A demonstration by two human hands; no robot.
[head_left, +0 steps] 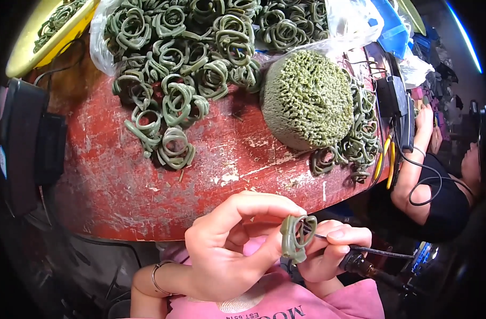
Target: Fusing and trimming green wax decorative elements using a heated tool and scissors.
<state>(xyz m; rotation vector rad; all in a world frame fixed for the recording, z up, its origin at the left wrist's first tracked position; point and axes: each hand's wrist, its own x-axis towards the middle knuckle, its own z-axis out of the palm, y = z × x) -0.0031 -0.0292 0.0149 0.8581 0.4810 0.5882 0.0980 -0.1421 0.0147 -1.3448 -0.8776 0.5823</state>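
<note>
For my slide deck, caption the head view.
The left hand holds a green ring, the right hand a thin tool, before a red table strewn with more rings.

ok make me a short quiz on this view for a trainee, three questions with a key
1. Which of the wearer's hands holds the thin dark tool?
2. True or false: the round textured green block sits inside the yellow tray.
3. What colour is the worn tabletop: (a) blue, (b) red, (c) white?

Key:
1. The right hand; the left hand holds a green ring-shaped piece.
2. False; it stands on the tabletop.
3. b
</note>
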